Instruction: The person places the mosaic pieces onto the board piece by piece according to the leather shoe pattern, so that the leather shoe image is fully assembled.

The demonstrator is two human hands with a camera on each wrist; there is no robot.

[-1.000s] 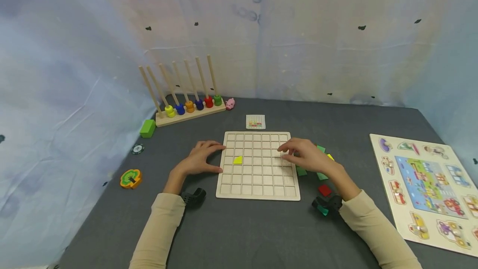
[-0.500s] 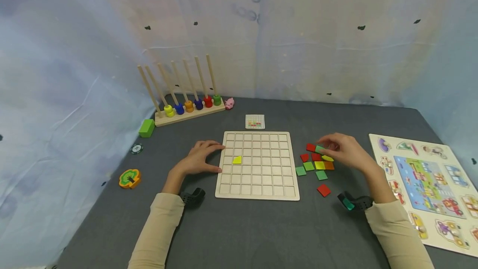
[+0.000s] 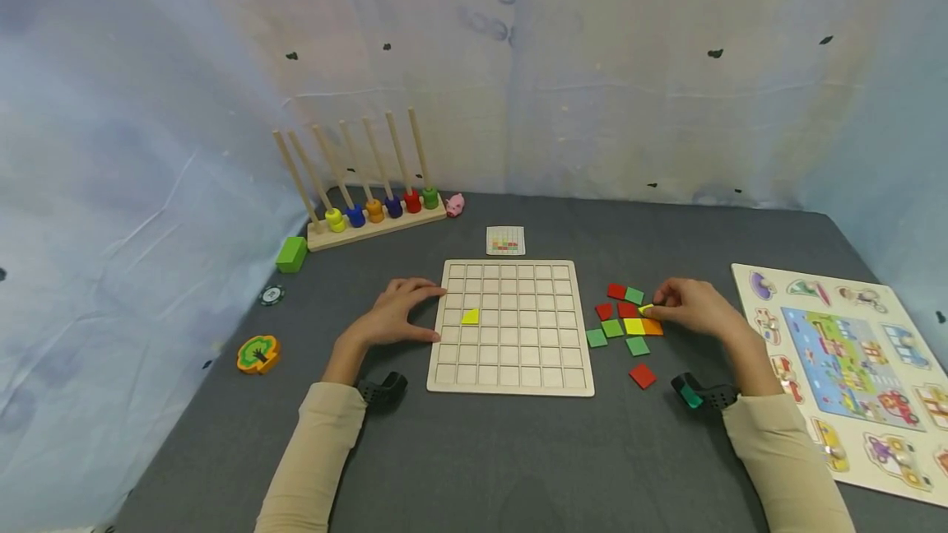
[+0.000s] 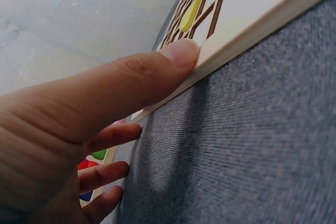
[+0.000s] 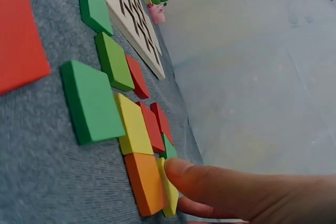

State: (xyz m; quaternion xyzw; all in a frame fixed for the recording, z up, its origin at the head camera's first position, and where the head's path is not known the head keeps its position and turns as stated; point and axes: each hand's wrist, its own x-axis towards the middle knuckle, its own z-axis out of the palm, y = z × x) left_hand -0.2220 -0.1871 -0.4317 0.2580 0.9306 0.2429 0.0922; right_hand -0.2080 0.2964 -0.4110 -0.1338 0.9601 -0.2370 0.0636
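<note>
R hand [image 3: 694,305] on yellow tile [image 5: 170,199]: lift w/ care

Tile's in the loose cluster R of grid board [image 3: 509,334], right beside orange tile [image 5: 144,184]. I've got it pinched, thumb vs. finger; straight up should avoid nudging neighbours. L hand [image 3: 396,315] isn't clenched, thumb touching board's L rim; light pressure's enough IMO.

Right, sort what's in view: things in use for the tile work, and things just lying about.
Likely in use:
grid board, touched by the left hand
yellow tile on it
loose tiles, one pinched by the right hand
pattern card

Likely lying about:
bead rack
pink pig
green block
round chip
tree piece
picture puzzle
</note>
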